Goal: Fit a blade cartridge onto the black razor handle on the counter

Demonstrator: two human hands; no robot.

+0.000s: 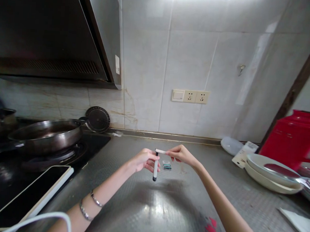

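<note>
Above the counter, my left hand [147,160] pinches a slim white handle [155,169] with black ends, held upright. My right hand [181,154] is closed on the outer end of a short, thin white bar [161,151]. The bar lies level and meets the handle's black top at about a right angle; whether the two are joined I cannot tell. Just behind my hands, on the metal counter, is a small clear pack [167,165] with teal strips.
A wide steel pan [48,134] stands on the black stove at left, near a phone [28,199] with a white cable. On the right are stacked plates [271,174], a white box [244,154] and a red jug [291,137]. Wall sockets [196,96] sit above the counter.
</note>
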